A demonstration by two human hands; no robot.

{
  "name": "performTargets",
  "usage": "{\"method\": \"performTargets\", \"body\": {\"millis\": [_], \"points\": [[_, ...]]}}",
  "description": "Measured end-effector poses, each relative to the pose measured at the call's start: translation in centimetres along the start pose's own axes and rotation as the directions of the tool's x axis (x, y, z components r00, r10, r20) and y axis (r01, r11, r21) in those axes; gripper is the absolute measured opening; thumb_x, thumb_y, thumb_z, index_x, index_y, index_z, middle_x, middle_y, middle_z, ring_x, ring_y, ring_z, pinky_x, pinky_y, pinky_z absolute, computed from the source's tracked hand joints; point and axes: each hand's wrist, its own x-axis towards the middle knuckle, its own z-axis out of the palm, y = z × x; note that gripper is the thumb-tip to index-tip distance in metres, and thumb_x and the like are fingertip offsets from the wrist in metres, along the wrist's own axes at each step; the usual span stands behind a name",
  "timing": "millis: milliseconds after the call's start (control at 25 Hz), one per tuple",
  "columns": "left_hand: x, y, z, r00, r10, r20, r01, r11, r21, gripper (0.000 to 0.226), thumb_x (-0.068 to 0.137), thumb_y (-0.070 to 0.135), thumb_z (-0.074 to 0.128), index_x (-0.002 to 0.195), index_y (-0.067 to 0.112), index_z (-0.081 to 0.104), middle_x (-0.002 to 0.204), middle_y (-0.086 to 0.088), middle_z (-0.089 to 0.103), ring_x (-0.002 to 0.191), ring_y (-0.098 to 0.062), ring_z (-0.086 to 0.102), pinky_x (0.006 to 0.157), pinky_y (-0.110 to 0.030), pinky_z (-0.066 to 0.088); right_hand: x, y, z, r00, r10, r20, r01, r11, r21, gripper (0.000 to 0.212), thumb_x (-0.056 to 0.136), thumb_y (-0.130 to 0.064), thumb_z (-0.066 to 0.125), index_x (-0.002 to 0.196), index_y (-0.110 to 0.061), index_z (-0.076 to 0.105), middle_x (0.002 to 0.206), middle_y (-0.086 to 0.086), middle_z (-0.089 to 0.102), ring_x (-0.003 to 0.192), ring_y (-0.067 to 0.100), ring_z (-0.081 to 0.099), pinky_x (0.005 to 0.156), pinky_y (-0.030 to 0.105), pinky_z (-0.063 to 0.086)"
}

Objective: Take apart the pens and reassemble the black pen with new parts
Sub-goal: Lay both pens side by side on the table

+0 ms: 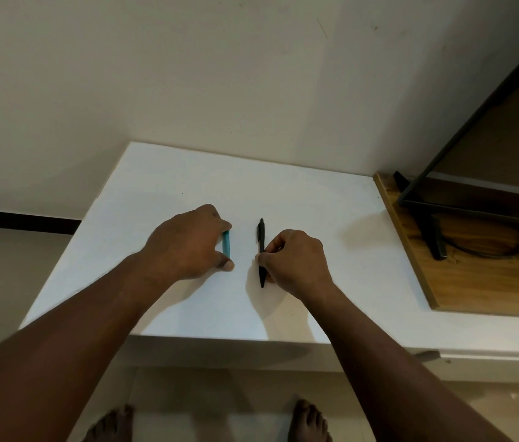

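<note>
Two slim pens lie side by side on a smooth, matte white table (188, 173), both running front to back and a little apart. The black pen (261, 237) is a narrow, dark barrel with a clip near its far end and a tapering tip toward the person. The right hand (296, 260) is curled over its middle, thumb and fingertips pinched against the barrel, which looks to rest on the tabletop. The blue pen (226, 244) is a straight, pale turquoise stick, mostly covered. The left hand (188, 242) arches over it with fingers bent down and closed around its near and far ends, thumb pressed beside its near end. A wooden board (475, 282) with visible grain adjoins the table's right edge.
</note>
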Motion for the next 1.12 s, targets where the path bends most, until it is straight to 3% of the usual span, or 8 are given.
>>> {"method": "performTargets", "body": {"millis": [240, 440, 840, 1120], "points": [[0.14, -0.07, 0.35, 0.999, 0.022, -0.029, -0.022, 1.0, 0.0, 0.084, 0.074, 0.065, 0.078, 0.148, 0.031, 0.053, 0.14, 0.014, 0.052, 0.116, -0.017, 0.061, 0.084, -0.032, 0.049, -0.11, 0.1, 0.3, 0.999, -0.022, -0.028, 0.021, 0.999, -0.047, 0.01, 0.082, -0.024, 0.078, 0.084, -0.022, 0.068, 0.081, -0.002, 0.073, 0.08, 0.02, 0.073, 0.071, 0.035, 0.061], [0.21, -0.14, 0.82, 0.997, 0.055, -0.054, -0.053, 0.998, 0.023, 0.082, 0.076, 0.066, 0.075, 0.147, 0.031, 0.054, 0.14, 0.014, 0.052, 0.113, -0.017, 0.062, 0.082, -0.031, 0.052, -0.21, 0.03, 0.5, 0.998, -0.033, -0.06, 0.029, 0.998, -0.063, 0.015, 0.085, -0.025, 0.079, 0.082, -0.024, 0.065, 0.077, -0.008, 0.067, 0.076, 0.014, 0.067, 0.055, 0.022, 0.044], [0.26, -0.26, 0.7, 0.997, 0.057, -0.052, -0.057, 0.998, -0.005, 0.082, 0.077, 0.065, 0.075, 0.149, 0.033, 0.051, 0.142, 0.018, 0.049, 0.115, -0.016, 0.061, 0.08, -0.03, 0.048, 0.22, 0.39, 0.76, 0.996, -0.051, -0.08, 0.044, 0.996, -0.079, 0.013, 0.087, -0.029, 0.078, 0.084, -0.023, 0.068, 0.074, -0.015, 0.058, 0.069, 0.004, 0.056, 0.052, 0.019, 0.036], [0.27, -0.21, 0.19, 0.999, 0.045, -0.022, -0.046, 0.998, -0.03, 0.092, 0.077, 0.064, 0.078, 0.155, 0.031, 0.041, 0.151, 0.012, 0.046, 0.129, -0.019, 0.056, 0.097, -0.036, 0.051, 0.56, 0.45, 0.96, 0.995, -0.051, -0.09, 0.043, 0.995, -0.087, 0.029, 0.088, -0.049, 0.078, 0.082, -0.024, 0.064, 0.074, -0.008, 0.069, 0.077, 0.014, 0.07, 0.069, 0.03, 0.056]]}}
